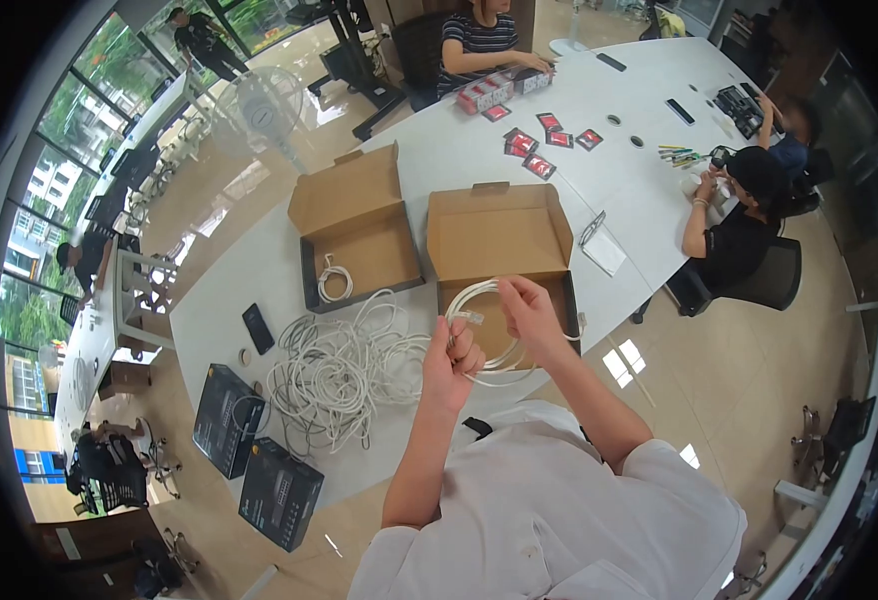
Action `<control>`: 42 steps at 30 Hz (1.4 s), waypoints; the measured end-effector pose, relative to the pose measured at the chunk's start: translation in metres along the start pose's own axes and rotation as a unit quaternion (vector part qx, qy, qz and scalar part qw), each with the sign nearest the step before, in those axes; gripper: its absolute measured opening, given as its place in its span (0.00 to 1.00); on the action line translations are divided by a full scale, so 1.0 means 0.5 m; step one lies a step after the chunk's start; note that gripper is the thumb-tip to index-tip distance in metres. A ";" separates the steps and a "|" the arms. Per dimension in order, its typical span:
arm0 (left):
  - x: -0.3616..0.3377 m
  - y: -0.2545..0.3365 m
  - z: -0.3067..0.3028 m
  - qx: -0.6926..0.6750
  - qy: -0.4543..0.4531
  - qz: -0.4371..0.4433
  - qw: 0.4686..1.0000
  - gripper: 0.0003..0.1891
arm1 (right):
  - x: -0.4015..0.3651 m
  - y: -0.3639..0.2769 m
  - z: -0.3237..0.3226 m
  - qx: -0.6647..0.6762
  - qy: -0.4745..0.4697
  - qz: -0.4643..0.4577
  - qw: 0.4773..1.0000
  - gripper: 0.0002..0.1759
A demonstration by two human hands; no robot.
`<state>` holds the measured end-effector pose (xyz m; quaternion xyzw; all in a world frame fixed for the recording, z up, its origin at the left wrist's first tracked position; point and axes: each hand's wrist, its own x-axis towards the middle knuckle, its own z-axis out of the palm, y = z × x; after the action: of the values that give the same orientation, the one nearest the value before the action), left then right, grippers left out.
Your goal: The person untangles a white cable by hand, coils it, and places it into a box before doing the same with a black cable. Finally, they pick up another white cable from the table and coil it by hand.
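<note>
A white network cable (477, 290), partly looped into a coil, hangs between my two hands, with a clear plug (475, 318) near the left fingers. My left hand (452, 357) is closed around one side of the coil. Pinched fingers of my right hand (526, 310) hold the coil's other side. Beneath them is an open cardboard box (500, 228), its lid raised. Left of it, a second open box (364, 240) contains a small coiled white cable (335, 281). A large tangled heap of white cables (334, 375) lies on the table left of my hands.
Two dark printed boxes (281, 493) and a black phone (257, 328) are at the table's left edge. Red packets (539, 165) and a clear pouch (604, 250) lie farther off. Co-workers sit at the far side and right; a fan (257, 112) stands behind.
</note>
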<state>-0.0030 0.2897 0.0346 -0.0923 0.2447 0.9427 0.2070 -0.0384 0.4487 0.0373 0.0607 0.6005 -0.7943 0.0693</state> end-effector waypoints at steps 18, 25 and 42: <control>0.022 0.044 0.016 -0.061 0.055 0.205 0.975 0.17 | -0.073 0.019 0.015 0.088 0.025 -0.011 0.996 0.17; 0.033 0.026 0.002 -0.056 0.090 0.212 0.971 0.18 | -0.081 -0.006 0.012 -0.038 0.033 -0.152 0.987 0.12; 0.009 0.027 -0.014 0.139 -0.042 0.159 0.976 0.22 | -0.054 0.004 0.000 -0.147 -0.217 0.109 0.959 0.16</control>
<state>-0.0124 0.2767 0.0331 0.0169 0.3765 0.9232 0.0749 -0.0115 0.4494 0.0403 -0.0589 0.6712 -0.6786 0.2922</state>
